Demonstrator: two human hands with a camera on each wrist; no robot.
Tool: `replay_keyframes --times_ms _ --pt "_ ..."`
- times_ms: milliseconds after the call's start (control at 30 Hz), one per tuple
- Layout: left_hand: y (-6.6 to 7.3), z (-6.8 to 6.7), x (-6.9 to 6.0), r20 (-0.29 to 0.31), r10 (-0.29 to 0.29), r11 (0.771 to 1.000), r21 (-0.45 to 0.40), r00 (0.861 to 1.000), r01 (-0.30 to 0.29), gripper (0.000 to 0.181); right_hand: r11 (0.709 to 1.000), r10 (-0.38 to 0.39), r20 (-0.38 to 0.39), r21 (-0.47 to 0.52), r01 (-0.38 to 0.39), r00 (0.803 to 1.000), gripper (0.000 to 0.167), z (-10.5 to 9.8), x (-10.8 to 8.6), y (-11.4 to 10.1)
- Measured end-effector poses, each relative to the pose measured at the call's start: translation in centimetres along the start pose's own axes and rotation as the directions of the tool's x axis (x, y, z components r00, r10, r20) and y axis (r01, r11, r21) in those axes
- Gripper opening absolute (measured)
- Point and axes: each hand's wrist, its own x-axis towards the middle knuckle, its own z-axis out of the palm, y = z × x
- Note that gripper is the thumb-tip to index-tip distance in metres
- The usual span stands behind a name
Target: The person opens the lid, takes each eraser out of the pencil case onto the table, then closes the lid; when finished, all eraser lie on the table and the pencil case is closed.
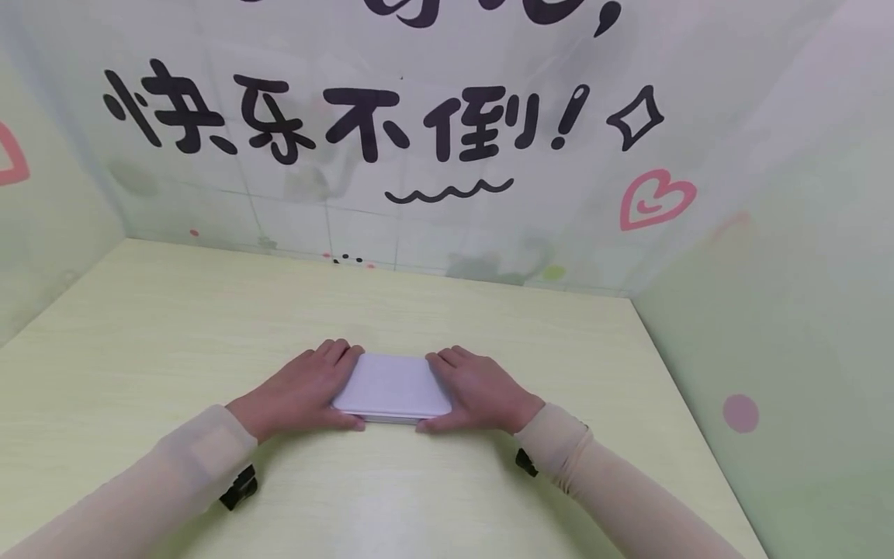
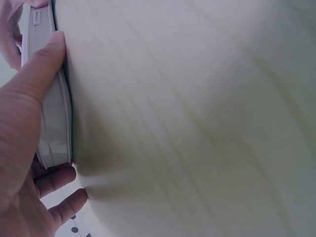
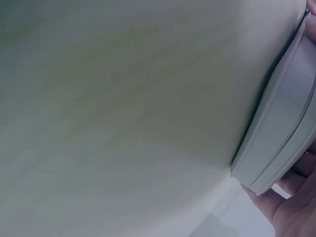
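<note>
A flat, pale white case (image 1: 394,384) with rounded corners lies on the table between both hands. My left hand (image 1: 303,392) grips its left end, thumb along the near side and fingers round the far edge. At the opposite end my right hand (image 1: 485,390) holds it the same way. The left wrist view shows the case's side wall (image 2: 55,123) with a lengthwise seam and a small slotted tab (image 2: 36,18). Its underside sits on or just above the tabletop; I cannot tell which. In the right wrist view the same seamed side (image 3: 279,121) appears, fingers partly hidden behind it.
The light wood-grain tabletop (image 1: 391,497) is bounded by a printed back wall (image 1: 335,210) with black lettering, a left panel (image 1: 42,233) and a right panel (image 1: 789,326). Small black devices (image 1: 240,487) are strapped under the sleeved wrists.
</note>
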Motion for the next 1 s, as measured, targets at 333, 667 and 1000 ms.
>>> replay_keyframes --times_ms 333,667,1000 --pt "-0.2 -0.1 0.1 -0.007 0.001 1.0 -0.029 1.0 -0.001 0.099 0.998 0.019 0.052 0.061 -0.022 0.998 0.086 -1.2 0.1 0.3" --pt "-0.4 0.2 0.1 -0.003 -0.031 0.997 -0.076 1.0 0.031 0.104 0.996 0.033 0.085 0.085 -0.04 0.996 0.087 -1.2 0.4 0.3" --pt "-1.1 0.4 -0.5 0.013 -0.026 0.986 -0.162 1.0 0.027 0.1 0.995 0.05 0.114 0.083 -0.06 0.992 0.089 -1.3 0.5 0.2"
